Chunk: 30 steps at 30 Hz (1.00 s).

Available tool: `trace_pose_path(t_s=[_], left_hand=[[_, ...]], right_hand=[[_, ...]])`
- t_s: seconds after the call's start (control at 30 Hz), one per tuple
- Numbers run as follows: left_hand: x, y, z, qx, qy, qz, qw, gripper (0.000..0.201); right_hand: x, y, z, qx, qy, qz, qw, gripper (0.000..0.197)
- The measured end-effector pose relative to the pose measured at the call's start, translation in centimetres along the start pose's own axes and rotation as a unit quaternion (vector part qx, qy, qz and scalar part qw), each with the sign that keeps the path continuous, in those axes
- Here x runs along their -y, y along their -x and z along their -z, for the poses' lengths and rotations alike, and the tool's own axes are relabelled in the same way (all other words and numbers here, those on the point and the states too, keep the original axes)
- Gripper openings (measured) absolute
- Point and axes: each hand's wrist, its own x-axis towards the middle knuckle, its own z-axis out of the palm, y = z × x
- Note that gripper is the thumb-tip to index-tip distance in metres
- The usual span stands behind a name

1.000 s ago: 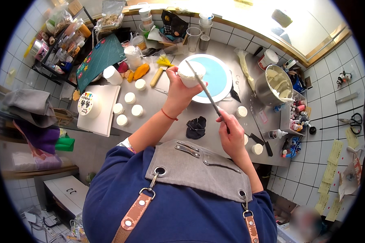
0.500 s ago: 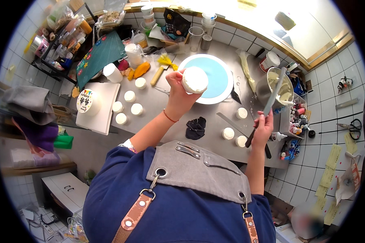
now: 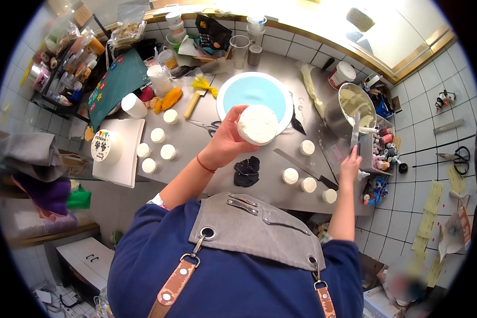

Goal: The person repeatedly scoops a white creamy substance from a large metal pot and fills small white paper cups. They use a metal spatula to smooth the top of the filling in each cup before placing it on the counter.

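While the left hand [image 3: 225,139] gripped a small white round cake [image 3: 257,124] at frame centre, raised above the blue turntable [image 3: 257,91], the right hand [image 3: 350,165] held a palette knife [image 3: 354,132] upright at centre right. The blade tip stood beside the metal bowl of cream [image 3: 355,103], well right of the cake, so the right hand was the nearer to the cream.

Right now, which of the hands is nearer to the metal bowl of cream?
The right hand: it holds a spatula whose blade reaches up into the metal bowl of cream. The left hand is farther away, holding a small white cake before the blue board.
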Motion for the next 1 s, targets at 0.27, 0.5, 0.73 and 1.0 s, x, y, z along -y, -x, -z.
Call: trace_pose_path(t_s=[0.27, 0.5, 0.73, 1.0], left_hand=[[-0.4, -0.5, -0.2, 0.035, -0.023, 0.002, 0.999, 0.077], [0.4, 0.1, -0.4, 0.124, 0.247, 0.137, 0.951, 0.074], [0.0, 1.8, -0.4, 0.167, 0.244, 0.181, 0.938, 0.086], [-1.5, 2.5, -1.4, 0.175, 0.365, 0.24, 0.882, 0.068]], right_hand=[[3.6, 17.5, 8.8, 0.079, -0.126, -0.017, 0.989, 0.052], [13.8, 10.7, 16.6, 0.141, -0.605, 0.012, 0.784, 0.032], [19.6, 7.5, 17.3, 0.27, -0.688, 0.111, 0.665, 0.029], [22.4, 7.3, 16.6, 0.297, -0.656, 0.153, 0.676, 0.028]])
